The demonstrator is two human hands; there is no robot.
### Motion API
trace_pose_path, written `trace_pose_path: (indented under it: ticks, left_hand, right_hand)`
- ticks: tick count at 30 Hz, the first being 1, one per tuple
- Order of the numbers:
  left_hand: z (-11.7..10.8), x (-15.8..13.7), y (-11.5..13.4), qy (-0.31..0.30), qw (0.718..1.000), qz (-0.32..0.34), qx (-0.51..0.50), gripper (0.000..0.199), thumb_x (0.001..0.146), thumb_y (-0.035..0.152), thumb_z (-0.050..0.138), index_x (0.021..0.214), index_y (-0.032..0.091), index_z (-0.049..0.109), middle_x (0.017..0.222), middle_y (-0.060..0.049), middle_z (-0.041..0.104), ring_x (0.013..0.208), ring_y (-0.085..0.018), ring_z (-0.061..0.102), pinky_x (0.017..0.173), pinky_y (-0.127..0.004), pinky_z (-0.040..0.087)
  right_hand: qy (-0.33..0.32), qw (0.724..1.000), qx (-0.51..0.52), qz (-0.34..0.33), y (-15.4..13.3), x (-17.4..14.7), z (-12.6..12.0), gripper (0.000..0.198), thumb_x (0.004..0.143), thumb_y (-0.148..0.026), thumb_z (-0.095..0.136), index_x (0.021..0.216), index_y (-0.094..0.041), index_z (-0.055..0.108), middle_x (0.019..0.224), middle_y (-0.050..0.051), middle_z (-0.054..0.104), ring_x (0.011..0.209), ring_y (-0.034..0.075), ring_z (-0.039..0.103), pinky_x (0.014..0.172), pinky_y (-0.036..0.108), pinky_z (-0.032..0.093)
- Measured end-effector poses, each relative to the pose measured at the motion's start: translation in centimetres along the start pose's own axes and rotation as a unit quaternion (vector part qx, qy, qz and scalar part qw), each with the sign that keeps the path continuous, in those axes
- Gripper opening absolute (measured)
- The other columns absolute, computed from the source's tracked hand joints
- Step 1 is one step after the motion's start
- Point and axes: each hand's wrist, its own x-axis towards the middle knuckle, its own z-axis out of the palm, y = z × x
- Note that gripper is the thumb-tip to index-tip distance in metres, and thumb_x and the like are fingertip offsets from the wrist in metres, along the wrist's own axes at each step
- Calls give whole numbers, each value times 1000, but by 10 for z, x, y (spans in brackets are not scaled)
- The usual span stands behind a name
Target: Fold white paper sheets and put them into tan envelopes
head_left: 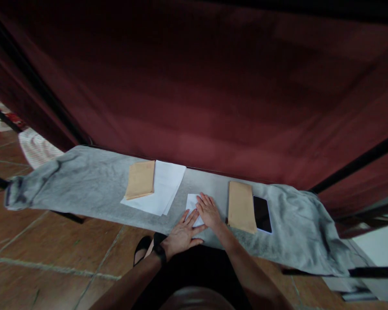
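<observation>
Small white paper (191, 200): on the cloth-covered desk (90, 185), right in front of us, under both hands; much smaller than the loose sheets, so we read it as folded down.
Left hand (183, 234): palm down, fingers spread, fingertips on the paper's lower part; we see no grip.
Right hand (208, 212): laid flat over the paper's right side, nothing clasped; right by the left fingers, can't tell if they touch.
Wristband (160, 254): dark, on our left wrist.
Step in hand: flattening or creasing the paper, we judge.
Done: one piece looks folded small; exact folds hidden by our hands.
Left over: large white sheets (168, 183), at least two, overlapping, flat to our left; look unfolded.
Left envelopes (140, 178): brown, small pile, partly on top of the sheets; well apart from our hands.
Right envelopes (241, 206): brown, longer pile, right of our hands, apart from the paper; can't tell if anything is inside.
Phone (261, 213): dark screen up, just beside the right pile.
Progress: partway, we'd say; one paper under work, big sheets untouched. Whether either envelope pile counts as finished, we can't tell.
</observation>
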Motion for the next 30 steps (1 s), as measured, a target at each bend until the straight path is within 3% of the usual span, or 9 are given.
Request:
trace_pose_path:
  ticks: [9,19,26,30]
  left_hand:
    - [1,-1,-1,6,1000,0,-8,58,93,60,50,144,32,49,157,-10,40,146,-29,33,120,-52,19]
    - [-3,-8,-1,-2,1000,6,-28,46,98,49,49,141,32,52,162,-7,31,149,-25,29,122,-50,21]
    - [-5,-19,-4,-2,1000,11,-20,58,98,41,52,153,34,32,163,-5,28,148,-23,29,121,-46,25]
    - [-4,-28,-10,-3,1000,-8,-22,61,100,40,49,155,29,27,162,-6,30,147,-21,31,120,-41,29]
  right_hand:
    - [14,999,-5,-35,4,-42,-5,49,106,-35,28,151,-21,38,158,5,35,146,20,35,121,45,27]
    - [59,997,-3,-56,-5,-87,-21,45,104,-34,41,147,-26,45,153,6,45,139,22,45,117,47,33]
    - [37,997,3,-65,-3,-110,-28,47,103,-36,43,149,-27,41,155,5,43,141,23,41,118,49,29]
    - [39,997,0,-59,-3,-120,-34,47,103,-35,45,149,-32,41,156,2,42,139,22,43,118,48,30]
